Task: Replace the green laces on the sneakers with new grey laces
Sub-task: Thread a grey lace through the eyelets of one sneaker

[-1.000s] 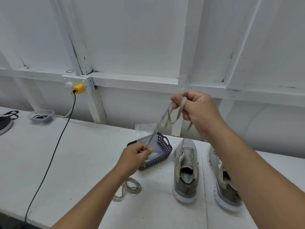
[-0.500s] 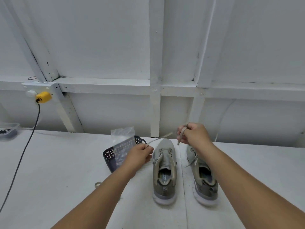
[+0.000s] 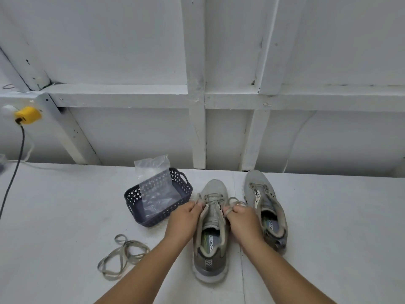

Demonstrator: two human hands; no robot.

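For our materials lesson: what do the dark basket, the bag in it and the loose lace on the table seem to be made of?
Basket: looks like moulded plastic, dark blue-grey and matt; its walls carry a regular pattern of holes.
Bag: thin clear plastic film, probably; it is see-through, crinkled and glossy.
Loose lace: likely woven fabric, flat and dull grey-beige; it lies in limp loops on the table.

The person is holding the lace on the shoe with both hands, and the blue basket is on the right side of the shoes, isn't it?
Not quite. The head view shows the blue basket on the left side of the shoes, next to the left shoe. The rest is right: the left hand and the right hand both hold the lace on that shoe.
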